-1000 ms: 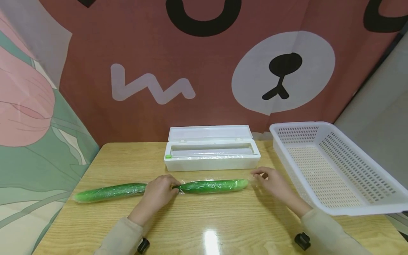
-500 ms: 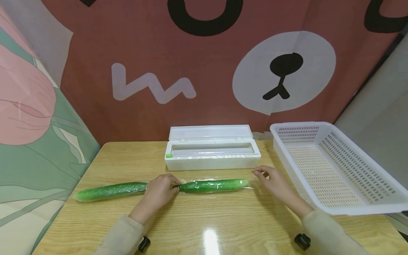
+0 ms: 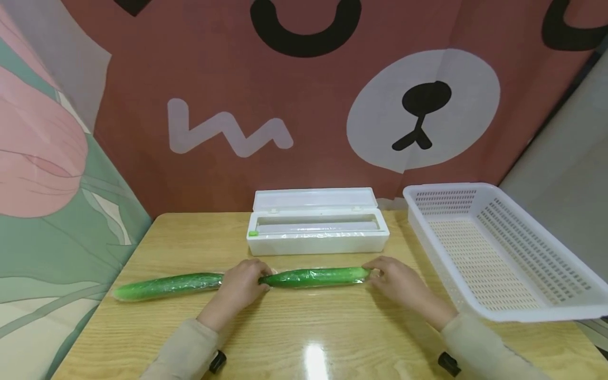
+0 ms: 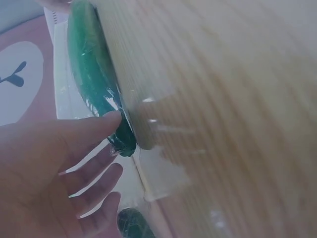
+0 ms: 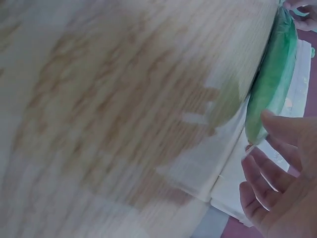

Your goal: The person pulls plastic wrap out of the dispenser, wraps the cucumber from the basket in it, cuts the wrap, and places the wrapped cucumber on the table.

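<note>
A plastic-wrapped cucumber (image 3: 315, 277) lies across the table between my two hands. With thumb and fingers, my left hand (image 3: 241, 285) pinches its dark, narrow end. At the pale end, my right hand (image 3: 398, 281) holds the tip; the right wrist view shows the thumb on the cucumber (image 5: 275, 79) and some fingers behind it. To the left lies a second wrapped cucumber (image 3: 168, 286), its near end partly hidden by my left hand. Film gleams around the first cucumber (image 4: 91, 59) in the left wrist view.
Behind the cucumbers stands a white cling film box (image 3: 318, 244), lid up, with a roll inside and a green slider at its left. A white perforated basket (image 3: 432, 264) stands on the right. The wooden table (image 3: 285, 332) meets a printed cloth backdrop (image 3: 318, 158).
My right hand has moved left from just beyond the cucumber's pale end and now holds that end. My left hand stays at the dark end, and the second cucumber lies much as before.
</note>
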The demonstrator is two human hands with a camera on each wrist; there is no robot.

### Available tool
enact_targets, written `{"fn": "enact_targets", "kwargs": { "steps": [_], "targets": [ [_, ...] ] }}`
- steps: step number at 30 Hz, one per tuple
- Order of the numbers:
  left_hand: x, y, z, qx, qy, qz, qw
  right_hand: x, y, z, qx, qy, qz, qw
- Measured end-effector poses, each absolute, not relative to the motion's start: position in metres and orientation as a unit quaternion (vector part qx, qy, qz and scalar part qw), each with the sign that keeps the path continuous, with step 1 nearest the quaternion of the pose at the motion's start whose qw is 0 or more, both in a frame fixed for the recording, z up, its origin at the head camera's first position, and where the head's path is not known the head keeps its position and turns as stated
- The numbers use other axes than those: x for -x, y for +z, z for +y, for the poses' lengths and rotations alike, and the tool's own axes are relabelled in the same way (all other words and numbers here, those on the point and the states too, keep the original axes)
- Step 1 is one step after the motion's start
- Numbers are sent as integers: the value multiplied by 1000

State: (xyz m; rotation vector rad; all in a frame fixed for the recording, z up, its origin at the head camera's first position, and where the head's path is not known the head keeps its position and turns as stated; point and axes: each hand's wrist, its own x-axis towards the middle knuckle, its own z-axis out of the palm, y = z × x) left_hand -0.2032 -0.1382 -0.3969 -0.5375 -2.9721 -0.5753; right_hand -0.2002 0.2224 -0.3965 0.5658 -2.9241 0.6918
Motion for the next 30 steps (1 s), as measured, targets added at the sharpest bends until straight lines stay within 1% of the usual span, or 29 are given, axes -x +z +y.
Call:
{"fn": "enact_targets", "kwargs": {
  "steps": [3,10,26,30],
  "targets": [
    [204,-397,-136,177,-183,-967,30,204,-400,221,-166,238,-956,37],
    [205,-400,-136,190,-178,-965,39,209,-401,218,-162,251,-954,37],
    [206,-403,-138,201,-177,-963,22,212,-404,222,-157,256,-954,14],
    [207,-405,-139,208,-165,-963,37,215,-405,223,-163,265,-950,21]
  ]
}}
